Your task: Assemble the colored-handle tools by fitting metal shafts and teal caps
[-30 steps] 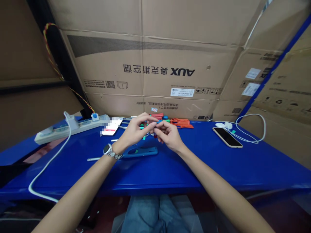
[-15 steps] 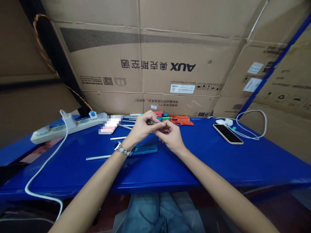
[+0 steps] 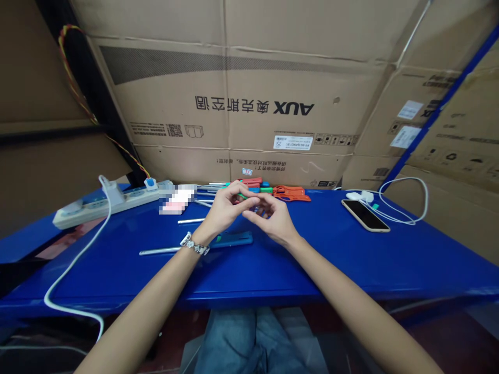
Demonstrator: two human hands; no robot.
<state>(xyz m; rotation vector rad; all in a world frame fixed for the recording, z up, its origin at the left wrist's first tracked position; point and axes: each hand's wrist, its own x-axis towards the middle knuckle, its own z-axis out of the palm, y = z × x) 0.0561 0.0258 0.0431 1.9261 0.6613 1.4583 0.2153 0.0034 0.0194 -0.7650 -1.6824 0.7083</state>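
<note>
My left hand and my right hand meet above the blue table, with curled fingertips touching. Whatever they hold between them is mostly hidden and too small to name; a small glint shows between the thumbs. Below my left hand lies a tool with a flat blue handle and a long metal rod. Just beyond the fingers is a pile of red handles, green and blue handles and metal rods. Orange plastic pieces lie to its right.
A phone and a white cable lie on the right side of the table. A power strip with plugs and cables runs along the left. Cardboard walls the back. Another loose metal rod lies left of my hands.
My thumbs have moved apart slightly, and the gap between my hands has opened a little. Both hands stay in about the same place, still touching.
</note>
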